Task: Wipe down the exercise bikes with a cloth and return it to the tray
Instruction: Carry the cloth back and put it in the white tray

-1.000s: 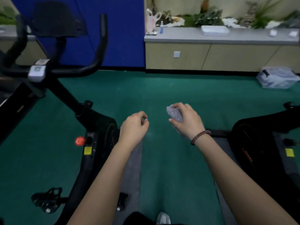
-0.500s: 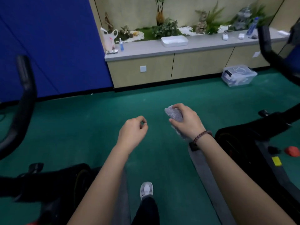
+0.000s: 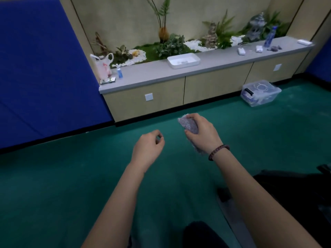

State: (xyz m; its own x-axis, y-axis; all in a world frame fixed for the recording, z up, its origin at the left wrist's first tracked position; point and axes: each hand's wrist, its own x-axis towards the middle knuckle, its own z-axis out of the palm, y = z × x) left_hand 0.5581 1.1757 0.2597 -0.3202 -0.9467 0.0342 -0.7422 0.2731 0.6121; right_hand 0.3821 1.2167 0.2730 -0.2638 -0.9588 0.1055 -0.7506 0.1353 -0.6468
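My right hand (image 3: 202,133) grips a crumpled grey-purple cloth (image 3: 188,124), held out in front of me above the green floor. My left hand (image 3: 148,149) hovers beside it with loosely curled fingers and holds nothing. A white tray (image 3: 194,62) sits on the grey counter (image 3: 215,61) straight ahead, some distance beyond the hands. Only a dark part of one exercise bike (image 3: 293,192) shows at the lower right, behind my right forearm.
A blue padded wall (image 3: 41,68) fills the left. On the counter stand a white bag (image 3: 103,68), a small spray bottle (image 3: 119,71), a blue bottle (image 3: 270,37) and plants. A clear plastic box (image 3: 260,93) sits on the floor at the right.
The view has swung right and moved toward the counter: the left bike has dropped out of sight and the tray looks nearer. Both hands keep the same pose, cloth still in the right.
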